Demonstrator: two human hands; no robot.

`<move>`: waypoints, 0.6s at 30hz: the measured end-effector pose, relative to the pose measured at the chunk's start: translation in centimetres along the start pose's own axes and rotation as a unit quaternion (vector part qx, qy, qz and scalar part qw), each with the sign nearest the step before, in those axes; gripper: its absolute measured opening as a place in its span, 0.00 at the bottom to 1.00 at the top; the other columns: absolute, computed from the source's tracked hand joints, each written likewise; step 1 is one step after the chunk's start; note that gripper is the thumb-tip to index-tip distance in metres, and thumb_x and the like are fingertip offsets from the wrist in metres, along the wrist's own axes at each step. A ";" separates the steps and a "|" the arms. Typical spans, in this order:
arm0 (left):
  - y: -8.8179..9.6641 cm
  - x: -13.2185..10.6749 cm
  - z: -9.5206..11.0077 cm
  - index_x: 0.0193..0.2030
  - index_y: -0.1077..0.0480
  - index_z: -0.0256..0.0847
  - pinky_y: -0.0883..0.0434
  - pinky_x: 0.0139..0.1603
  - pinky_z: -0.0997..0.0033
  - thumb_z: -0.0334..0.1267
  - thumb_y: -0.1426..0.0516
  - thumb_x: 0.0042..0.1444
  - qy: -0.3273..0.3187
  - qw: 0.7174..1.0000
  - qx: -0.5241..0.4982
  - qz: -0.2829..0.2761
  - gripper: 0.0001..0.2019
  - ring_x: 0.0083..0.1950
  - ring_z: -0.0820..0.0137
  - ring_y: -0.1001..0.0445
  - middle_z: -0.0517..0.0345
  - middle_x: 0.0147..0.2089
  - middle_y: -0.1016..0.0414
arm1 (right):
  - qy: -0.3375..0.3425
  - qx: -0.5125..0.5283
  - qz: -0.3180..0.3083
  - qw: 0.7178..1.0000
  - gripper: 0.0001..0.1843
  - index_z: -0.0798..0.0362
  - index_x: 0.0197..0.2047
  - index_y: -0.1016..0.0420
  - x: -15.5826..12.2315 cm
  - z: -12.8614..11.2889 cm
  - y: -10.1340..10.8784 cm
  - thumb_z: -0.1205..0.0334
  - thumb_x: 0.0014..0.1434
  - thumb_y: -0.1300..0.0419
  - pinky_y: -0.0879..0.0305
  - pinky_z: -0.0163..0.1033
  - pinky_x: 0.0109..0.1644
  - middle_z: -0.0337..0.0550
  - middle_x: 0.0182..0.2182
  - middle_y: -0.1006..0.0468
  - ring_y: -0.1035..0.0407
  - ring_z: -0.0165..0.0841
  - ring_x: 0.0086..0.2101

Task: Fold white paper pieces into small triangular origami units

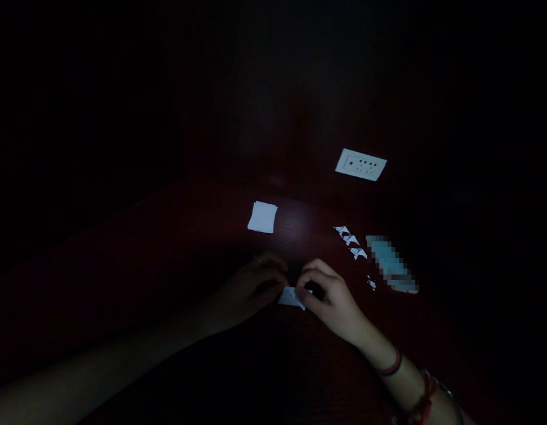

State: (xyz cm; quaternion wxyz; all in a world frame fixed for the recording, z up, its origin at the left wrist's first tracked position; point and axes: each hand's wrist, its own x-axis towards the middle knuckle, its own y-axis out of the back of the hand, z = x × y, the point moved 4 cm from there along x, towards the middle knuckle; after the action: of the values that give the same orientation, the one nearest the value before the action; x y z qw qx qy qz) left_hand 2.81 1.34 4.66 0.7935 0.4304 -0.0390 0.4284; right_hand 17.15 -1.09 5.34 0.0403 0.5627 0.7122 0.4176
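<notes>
A small folded piece of white paper (290,297) lies low over the dark red table between my hands. My left hand (260,286), in shadow with a ring on one finger, has its thumb and fingertips curled together at the paper's upper left edge. On the right side, my right hand (330,290) pinches the paper with thumb and forefinger, where a flap is raised. Its fingers hide the paper's right end. Farther back sits a stack of square white paper sheets (263,217). Several small folded paper figures (350,240) stand in a row to the right.
A phone (391,262) with a blurred screen lies at the right, beside the figures. Small white paper scraps (371,283) are scattered near it. A white wall socket (361,164) is set in the dark panel behind. Deep shadow hides the surroundings.
</notes>
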 end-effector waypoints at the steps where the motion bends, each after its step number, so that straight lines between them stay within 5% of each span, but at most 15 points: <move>1: 0.0 0.0 -0.1 0.35 0.33 0.42 0.39 0.46 0.70 0.30 0.51 0.54 0.006 1.000 -0.004 0.002 0.07 0.46 0.71 0.38 0.59 0.43 0.38 | -0.007 0.005 0.008 1.000 0.06 0.54 0.28 0.33 0.0 0.1 0.1 0.74 0.50 0.48 0.41 0.33 0.35 0.40 0.30 0.36 0.39 0.28 0.32; 11: 0.0 -0.2 -0.4 0.37 0.34 0.43 0.37 0.45 0.71 0.35 0.51 0.55 0.038 0.998 -0.048 0.013 0.06 0.45 0.72 0.37 0.59 0.43 0.38 | -0.075 0.056 0.063 0.994 0.05 0.55 0.25 0.33 0.2 1.7 0.2 0.71 0.51 0.47 0.41 0.34 0.33 0.40 0.28 0.34 0.38 0.29 0.30; 18: 0.1 -0.2 -0.5 0.29 0.34 0.40 0.38 0.44 0.71 0.30 0.49 0.52 0.035 0.999 0.008 0.026 0.04 0.45 0.72 0.38 0.60 0.42 0.39 | -0.033 0.029 0.027 0.999 0.03 0.54 0.28 0.33 0.1 0.3 -0.2 0.70 0.50 0.46 0.40 0.34 0.35 0.40 0.29 0.34 0.38 0.29 0.32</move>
State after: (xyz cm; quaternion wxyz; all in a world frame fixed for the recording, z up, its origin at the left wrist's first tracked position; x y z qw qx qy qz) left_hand 2.50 1.59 4.30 0.7792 0.4208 -0.0192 0.4641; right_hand 17.15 -0.78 5.07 0.0363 0.5960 0.7068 0.3793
